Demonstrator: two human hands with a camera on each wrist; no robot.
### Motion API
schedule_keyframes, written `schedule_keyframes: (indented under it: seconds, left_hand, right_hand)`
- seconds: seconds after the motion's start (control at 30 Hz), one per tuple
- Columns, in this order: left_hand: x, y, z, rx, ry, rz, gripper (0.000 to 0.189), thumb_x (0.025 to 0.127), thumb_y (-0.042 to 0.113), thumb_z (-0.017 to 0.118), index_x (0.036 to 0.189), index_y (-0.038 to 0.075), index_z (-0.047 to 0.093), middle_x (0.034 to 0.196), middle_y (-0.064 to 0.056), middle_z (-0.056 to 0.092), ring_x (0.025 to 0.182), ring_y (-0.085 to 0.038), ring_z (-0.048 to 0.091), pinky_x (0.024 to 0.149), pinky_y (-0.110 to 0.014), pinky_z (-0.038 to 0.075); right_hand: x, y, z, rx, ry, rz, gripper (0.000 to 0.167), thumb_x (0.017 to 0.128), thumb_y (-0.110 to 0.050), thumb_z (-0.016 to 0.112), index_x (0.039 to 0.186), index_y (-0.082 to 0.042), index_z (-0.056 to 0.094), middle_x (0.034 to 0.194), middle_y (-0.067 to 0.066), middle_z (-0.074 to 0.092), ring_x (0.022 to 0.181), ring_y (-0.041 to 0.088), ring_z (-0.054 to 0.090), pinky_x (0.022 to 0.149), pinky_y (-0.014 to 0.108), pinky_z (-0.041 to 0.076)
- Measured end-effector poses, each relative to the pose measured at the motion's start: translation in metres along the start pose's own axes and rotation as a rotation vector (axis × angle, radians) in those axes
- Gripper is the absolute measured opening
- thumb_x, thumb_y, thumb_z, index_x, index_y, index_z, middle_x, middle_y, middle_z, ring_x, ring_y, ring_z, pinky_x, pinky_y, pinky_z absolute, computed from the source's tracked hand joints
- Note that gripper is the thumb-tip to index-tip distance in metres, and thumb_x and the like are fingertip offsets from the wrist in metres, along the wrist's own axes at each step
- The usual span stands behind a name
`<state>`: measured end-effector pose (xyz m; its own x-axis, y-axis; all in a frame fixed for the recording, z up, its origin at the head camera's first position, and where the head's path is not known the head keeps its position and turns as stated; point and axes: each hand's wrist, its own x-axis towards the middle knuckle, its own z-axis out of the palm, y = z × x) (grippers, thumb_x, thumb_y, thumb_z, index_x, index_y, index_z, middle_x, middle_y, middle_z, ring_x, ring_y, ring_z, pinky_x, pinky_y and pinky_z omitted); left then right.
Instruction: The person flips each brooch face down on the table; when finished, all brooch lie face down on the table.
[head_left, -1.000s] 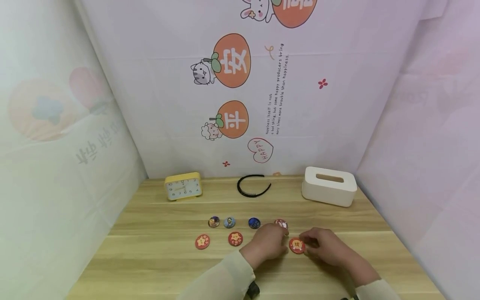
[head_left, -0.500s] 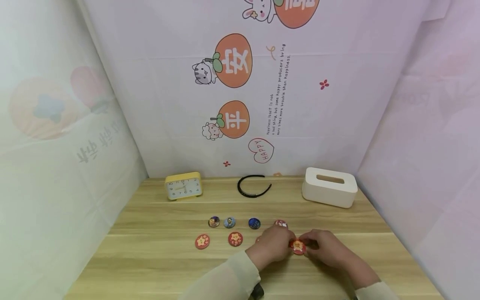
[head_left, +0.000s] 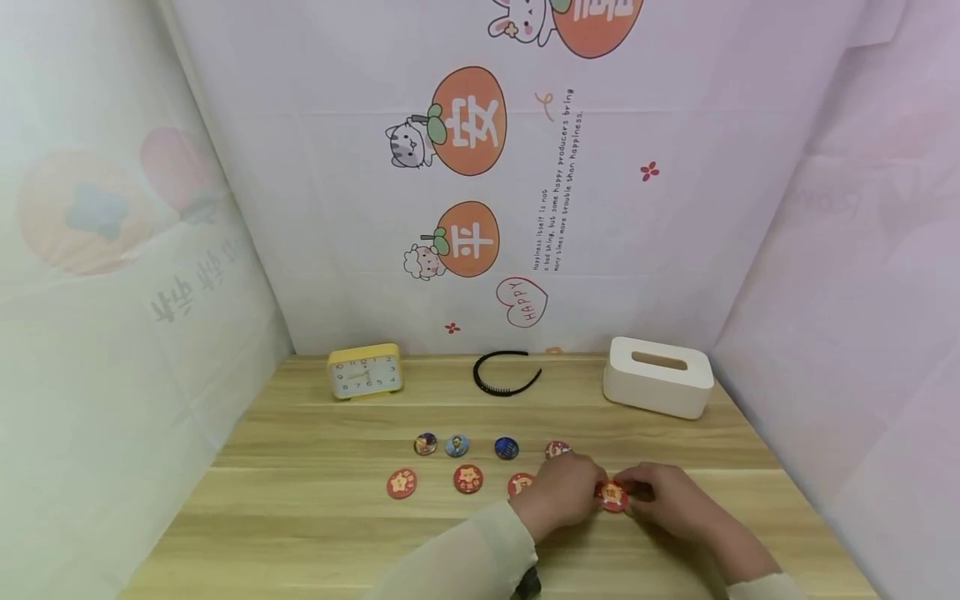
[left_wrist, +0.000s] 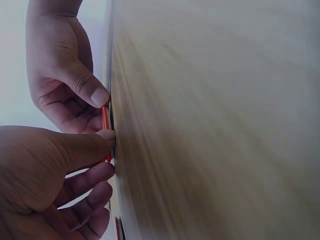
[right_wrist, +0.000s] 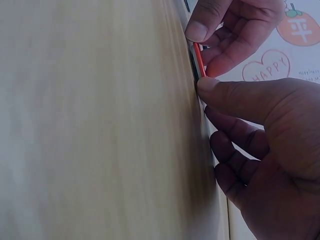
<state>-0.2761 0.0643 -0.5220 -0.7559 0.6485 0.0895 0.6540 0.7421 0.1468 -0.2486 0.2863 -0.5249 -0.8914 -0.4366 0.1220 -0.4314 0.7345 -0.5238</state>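
Note:
A round red pin badge with a gold character (head_left: pixel 612 496) lies face up at the right of the wooden table, between both hands. My left hand (head_left: pixel 567 492) pinches its left edge with thumb and fingers. On the opposite edge, my right hand (head_left: pixel 671 497) grips it the same way. Edge-on, the badge is a thin red strip (left_wrist: pixel 105 120) in the left wrist view, close to the tabletop. Another red badge (head_left: pixel 520 483) is partly hidden by the left hand. Just beyond that hand sits a red-and-white badge (head_left: pixel 558 450).
Two red star badges (head_left: pixel 468 478) lie to the left, with a dark blue badge (head_left: pixel 506 447), a light blue one (head_left: pixel 457 445) and a dark picture badge (head_left: pixel 425 443) behind. A yellow clock (head_left: pixel 366 372), black headband (head_left: pixel 506 390) and white tissue box (head_left: pixel 658 377) stand along the back.
The left hand has come onto the badge's left edge, and both hands have shifted it to the right. The red badge left of that hand has come into view.

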Motion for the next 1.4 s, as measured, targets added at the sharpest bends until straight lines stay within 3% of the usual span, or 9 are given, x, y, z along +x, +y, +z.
schedule_keyframes:
  seconds: [0.27, 0.37, 0.57, 0.8, 1.1, 1.3, 1.4]
  left_hand:
    - [0.01, 0.015, 0.0, 0.043, 0.002, 0.031, 0.006, 0.097, 0.035, 0.082, 0.102, 0.032, 0.083, 0.092, 0.018, 0.074, 0.081, -0.002, 0.064, 0.08, -0.021, 0.053]
    - [0.014, 0.021, 0.001, 0.033, -0.015, 0.02, 0.009, 0.099, 0.037, 0.081, 0.106, 0.033, 0.083, 0.095, 0.019, 0.074, 0.086, -0.002, 0.064, 0.084, -0.022, 0.053]
    - [0.02, 0.029, 0.008, 0.015, -0.019, -0.003, 0.011, 0.099, 0.039, 0.081, 0.109, 0.035, 0.082, 0.095, 0.019, 0.073, 0.086, -0.003, 0.063, 0.079, -0.023, 0.051]
    - [0.025, 0.033, 0.011, 0.013, -0.004, 0.004, 0.012, 0.099, 0.041, 0.08, 0.111, 0.038, 0.082, 0.096, 0.02, 0.072, 0.086, -0.002, 0.063, 0.075, -0.021, 0.05]
    - [0.025, 0.038, 0.005, 0.011, -0.001, -0.004, 0.014, 0.099, 0.043, 0.08, 0.112, 0.039, 0.082, 0.098, 0.02, 0.072, 0.09, -0.001, 0.064, 0.076, -0.021, 0.052]
    - [0.027, 0.035, 0.007, 0.006, 0.001, 0.016, 0.009, 0.102, 0.044, 0.076, 0.106, 0.042, 0.084, 0.09, 0.023, 0.072, 0.082, 0.001, 0.061, 0.07, -0.019, 0.048]
    - [0.027, 0.034, 0.007, 0.016, 0.013, 0.025, 0.014, 0.106, 0.044, 0.072, 0.11, 0.046, 0.085, 0.098, 0.026, 0.077, 0.086, 0.002, 0.066, 0.073, -0.018, 0.05]
  right_hand:
    - [-0.011, 0.009, -0.009, -0.034, 0.008, 0.021, 0.029, 0.092, -0.018, 0.087, 0.12, -0.017, 0.081, 0.114, -0.007, 0.079, 0.107, 0.009, 0.072, 0.092, 0.034, 0.061]
    - [-0.015, 0.012, -0.013, -0.051, 0.016, 0.032, 0.031, 0.091, -0.02, 0.088, 0.121, -0.017, 0.081, 0.116, -0.006, 0.079, 0.109, 0.012, 0.072, 0.093, 0.035, 0.062]
    - [-0.021, 0.018, -0.018, -0.063, 0.015, 0.058, 0.034, 0.091, -0.023, 0.089, 0.124, -0.015, 0.08, 0.118, -0.004, 0.079, 0.111, 0.012, 0.072, 0.094, 0.035, 0.061]
    - [-0.027, 0.022, -0.021, -0.069, 0.028, 0.079, 0.035, 0.091, -0.024, 0.089, 0.124, -0.014, 0.08, 0.117, -0.005, 0.079, 0.109, 0.01, 0.072, 0.093, 0.034, 0.061]
    - [-0.028, 0.021, -0.027, -0.034, 0.01, 0.119, 0.035, 0.092, -0.023, 0.088, 0.125, -0.013, 0.08, 0.116, -0.004, 0.08, 0.107, 0.005, 0.071, 0.09, 0.03, 0.061]
    - [-0.03, 0.025, -0.028, -0.031, 0.008, 0.084, 0.03, 0.095, -0.023, 0.085, 0.124, -0.017, 0.081, 0.111, -0.01, 0.078, 0.102, -0.001, 0.068, 0.086, 0.029, 0.061]
    - [-0.031, 0.026, -0.03, -0.039, 0.011, 0.069, 0.024, 0.098, -0.021, 0.081, 0.122, -0.02, 0.082, 0.11, -0.011, 0.078, 0.102, 0.0, 0.069, 0.085, 0.029, 0.061]
